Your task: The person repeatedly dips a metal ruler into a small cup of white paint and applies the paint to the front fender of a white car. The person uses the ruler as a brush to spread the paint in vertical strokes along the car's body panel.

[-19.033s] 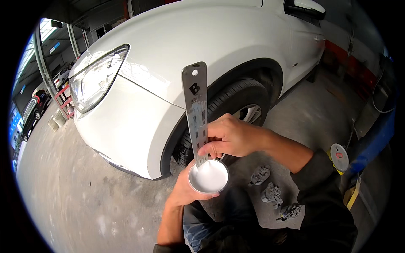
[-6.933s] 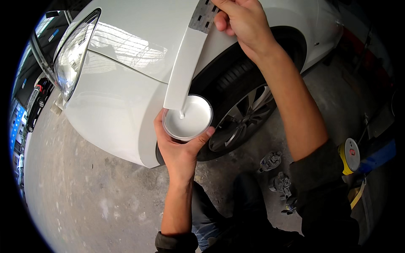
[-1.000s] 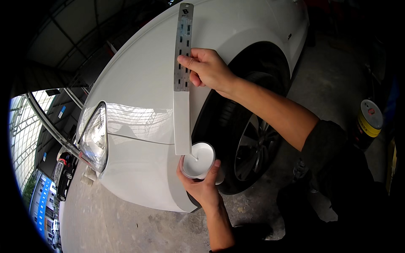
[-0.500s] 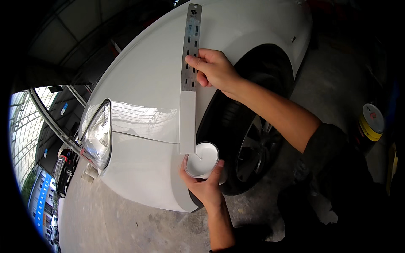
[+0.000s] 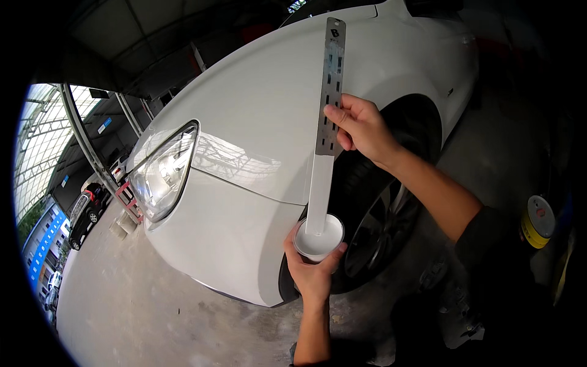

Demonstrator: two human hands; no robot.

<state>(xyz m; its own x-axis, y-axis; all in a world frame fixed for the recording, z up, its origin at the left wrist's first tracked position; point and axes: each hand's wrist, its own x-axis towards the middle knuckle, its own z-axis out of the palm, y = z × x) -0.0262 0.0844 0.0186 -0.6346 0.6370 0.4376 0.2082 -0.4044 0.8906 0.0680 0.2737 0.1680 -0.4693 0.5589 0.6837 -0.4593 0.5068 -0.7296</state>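
My right hand (image 5: pixel 369 131) pinches a slotted metal paint-mixing ruler (image 5: pixel 332 73) between thumb and fingers, partway along it. White paint coats the ruler's lower part, which slants down with its tip at the paint in a small round cup (image 5: pixel 298 244). From below, my left hand (image 5: pixel 312 278) wraps around this cup, with the thumb on its right side. Light paint fills part of the cup. Both hands are in front of a white car fender (image 5: pixel 257 159), near the front wheel arch.
The car's headlight (image 5: pixel 164 174) is at the left, and its front tyre (image 5: pixel 358 183) lies right behind the cup. At the right stands a can with a yellow band (image 5: pixel 535 235). A dark parked car (image 5: pixel 85 211) stands at the far left on the concrete floor (image 5: pixel 153 300).
The ruler's tip has come down from the cup's rim to the paint inside. Cup, ruler and hands sit further right in view, and the head view has shifted too.
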